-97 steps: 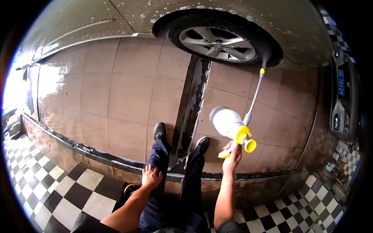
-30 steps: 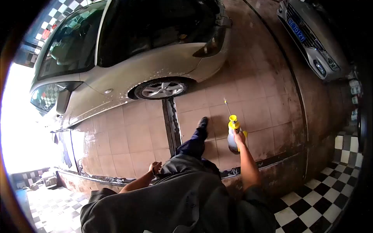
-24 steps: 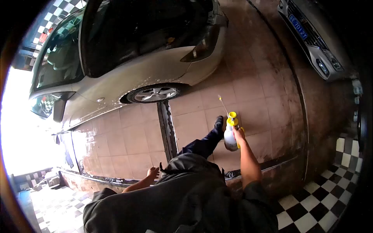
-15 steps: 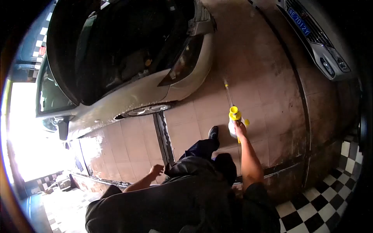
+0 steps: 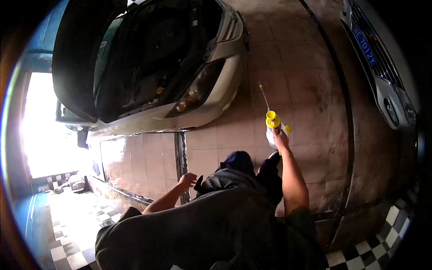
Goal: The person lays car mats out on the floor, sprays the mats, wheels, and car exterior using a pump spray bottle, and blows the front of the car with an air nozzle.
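My right hand [image 5: 281, 139] is closed around the handle of a pressure sprayer [image 5: 271, 130] with a white bottle and a yellow top. Its long thin wand reaches forward to a small yellow nozzle, held out over the tiled floor. On the other side of my body, my left hand [image 5: 187, 180] hangs with loosely bent fingers and nothing in it. It is nearest to my dark clothing and touches no tool.
A light-coloured car [image 5: 198, 110] with its hood [image 5: 74, 58] raised stands ahead on the left. Another car [image 5: 382, 67] with a blue plate is at the far right. Dark channels [image 5: 181, 155] cross the brown floor [image 5: 297, 81]. Bright light enters at the left.
I have stepped forward, my legs changing position. The sprayer stays out in my right hand, slightly higher in view. The raised-hood car's front wheel has gone out of sight.
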The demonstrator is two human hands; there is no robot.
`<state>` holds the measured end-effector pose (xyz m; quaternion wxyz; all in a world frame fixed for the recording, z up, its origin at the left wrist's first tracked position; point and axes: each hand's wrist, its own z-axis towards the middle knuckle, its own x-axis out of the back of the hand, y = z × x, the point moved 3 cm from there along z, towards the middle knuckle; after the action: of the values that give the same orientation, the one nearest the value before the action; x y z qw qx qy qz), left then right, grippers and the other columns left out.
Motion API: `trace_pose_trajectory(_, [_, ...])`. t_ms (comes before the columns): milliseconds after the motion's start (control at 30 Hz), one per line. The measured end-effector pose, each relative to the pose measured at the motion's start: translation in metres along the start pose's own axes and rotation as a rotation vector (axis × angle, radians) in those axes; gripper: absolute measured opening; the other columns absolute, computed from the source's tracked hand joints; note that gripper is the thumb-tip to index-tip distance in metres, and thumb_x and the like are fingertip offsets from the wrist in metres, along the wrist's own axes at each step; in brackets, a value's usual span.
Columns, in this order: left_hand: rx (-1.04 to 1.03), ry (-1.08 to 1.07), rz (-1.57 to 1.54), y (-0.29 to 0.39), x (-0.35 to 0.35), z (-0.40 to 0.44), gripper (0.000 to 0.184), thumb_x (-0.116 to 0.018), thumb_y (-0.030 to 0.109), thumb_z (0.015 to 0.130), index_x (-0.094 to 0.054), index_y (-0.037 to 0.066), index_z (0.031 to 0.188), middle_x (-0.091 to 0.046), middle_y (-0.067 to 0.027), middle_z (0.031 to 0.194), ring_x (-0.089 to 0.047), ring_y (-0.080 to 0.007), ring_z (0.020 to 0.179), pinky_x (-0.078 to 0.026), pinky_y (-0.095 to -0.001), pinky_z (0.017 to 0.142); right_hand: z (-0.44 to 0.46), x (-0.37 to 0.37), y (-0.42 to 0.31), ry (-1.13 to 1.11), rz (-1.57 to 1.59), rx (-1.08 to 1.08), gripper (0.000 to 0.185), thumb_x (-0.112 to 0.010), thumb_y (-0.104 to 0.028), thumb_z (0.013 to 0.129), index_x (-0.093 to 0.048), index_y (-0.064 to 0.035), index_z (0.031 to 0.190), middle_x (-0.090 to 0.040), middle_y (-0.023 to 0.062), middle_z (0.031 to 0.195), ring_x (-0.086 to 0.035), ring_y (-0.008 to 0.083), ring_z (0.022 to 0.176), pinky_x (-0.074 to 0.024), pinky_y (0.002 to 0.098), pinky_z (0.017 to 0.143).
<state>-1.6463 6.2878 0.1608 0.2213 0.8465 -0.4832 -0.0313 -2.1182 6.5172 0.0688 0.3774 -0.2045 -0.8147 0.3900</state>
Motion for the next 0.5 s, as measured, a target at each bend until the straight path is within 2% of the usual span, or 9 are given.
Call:
trace_pose_trajectory(33, [0.015,-0.051,0.240,-0.006,-0.013,0.004,0.026,-0.046,0.029,0.085,-0.057,0.009,0.097,-0.059,-0.0045,0.086,-0.056,-0.0185,0.075,-0.045,-0.0335,0.060,0.005,0.013,-0.014,-0.013,-0.066,0.019,0.056,-0.043,-0.053,0.082,-0.055,0.0010,0.090,-0.059,0.0178,0.077,-0.058,0.0327,0.077,-0.0435,0.0391,0.069])
trace_pose_trajectory(67, [0.037,-0.008,0.138,0.001,-0.028,-0.013,0.026,-0.048,0.030,0.085,-0.056,0.009,0.097,-0.059,-0.0042,0.084,-0.056,-0.0175,0.074,-0.045,-0.0329,0.060,0.010,0.025,-0.027,-0.024,-0.132,0.039,0.058,-0.042,-0.053,0.082,-0.055,0.0020,0.096,-0.060,0.0221,0.085,-0.058,0.0363,0.084,-0.0439,0.0409,0.074])
trace_pose_trajectory(100, [0.051,0.040,0.035,0.010,-0.046,-0.031,0.026,-0.049,0.030,0.085,-0.056,0.009,0.097,-0.059,-0.0039,0.082,-0.056,-0.0164,0.074,-0.046,-0.0323,0.061,0.019,0.035,-0.034,-0.242,-0.236,-0.047,0.066,-0.037,-0.053,0.083,-0.049,0.0064,0.109,-0.054,0.0262,0.105,-0.053,0.0372,0.097,-0.0424,0.0412,0.082])
trace_pose_trajectory(167, [0.055,0.101,-0.073,0.011,-0.064,-0.043,0.026,-0.052,0.030,0.084,-0.056,0.008,0.098,-0.059,-0.0041,0.082,-0.056,-0.0161,0.073,-0.046,-0.0320,0.060,0.035,0.043,-0.045,-0.443,-0.430,-0.052,0.064,-0.038,-0.052,0.083,-0.048,0.0048,0.109,-0.054,0.0246,0.107,-0.053,0.0353,0.099,-0.0424,0.0411,0.083])
trace_pose_trajectory(233, [0.056,0.160,-0.175,0.010,-0.073,-0.047,0.026,-0.054,0.030,0.084,-0.055,0.008,0.098,-0.058,-0.0042,0.083,-0.056,-0.0157,0.072,-0.046,-0.0317,0.060,0.059,0.040,-0.036,-0.492,-0.555,0.069,0.059,-0.042,-0.050,0.082,-0.053,0.0038,0.104,-0.058,0.0227,0.098,-0.055,0.0339,0.094,-0.0436,0.0406,0.081])
trace_pose_trajectory(300, [0.193,0.099,-0.359,0.026,-0.089,-0.045,0.027,-0.058,0.030,0.082,-0.055,0.007,0.097,-0.058,-0.0055,0.081,-0.056,-0.0156,0.068,-0.046,-0.0307,0.057,0.088,0.053,-0.042,-0.714,-0.619,0.026,0.057,-0.042,-0.049,0.082,-0.056,0.0031,0.100,-0.059,0.0220,0.097,-0.056,0.0335,0.091,-0.0440,0.0410,0.079])
trace_pose_trajectory(367, [0.266,0.263,-0.226,0.044,-0.111,-0.036,0.028,-0.059,0.029,0.081,-0.054,0.007,0.097,-0.059,-0.0057,0.082,-0.056,-0.0165,0.066,-0.046,-0.0315,0.056,0.118,0.061,-0.037,-0.715,-0.607,0.064,0.057,-0.042,-0.050,0.081,-0.058,0.0024,0.098,-0.059,0.0209,0.098,-0.057,0.0331,0.091,-0.0438,0.0405,0.078])
trace_pose_trajectory(433, [0.327,0.174,-0.291,0.061,-0.125,-0.005,0.030,-0.059,0.029,0.083,-0.053,0.007,0.101,-0.060,-0.0079,0.085,-0.058,-0.0182,0.068,-0.048,-0.0326,0.055,0.153,0.083,-0.042,-0.635,-0.426,-0.003,0.060,-0.042,-0.051,0.082,-0.054,0.0027,0.105,-0.058,0.0212,0.099,-0.056,0.0332,0.092,-0.0432,0.0395,0.079])
trace_pose_trajectory(500, [0.355,0.243,-0.277,0.102,-0.145,0.019,0.027,-0.058,0.028,0.081,-0.054,0.008,0.099,-0.060,-0.0047,0.085,-0.057,-0.0161,0.071,-0.047,-0.0312,0.061,0.180,0.102,-0.043,-0.554,-0.211,-0.109,0.064,-0.041,-0.052,0.082,-0.049,0.0036,0.112,-0.057,0.0226,0.100,-0.055,0.0333,0.094,-0.0423,0.0386,0.081])
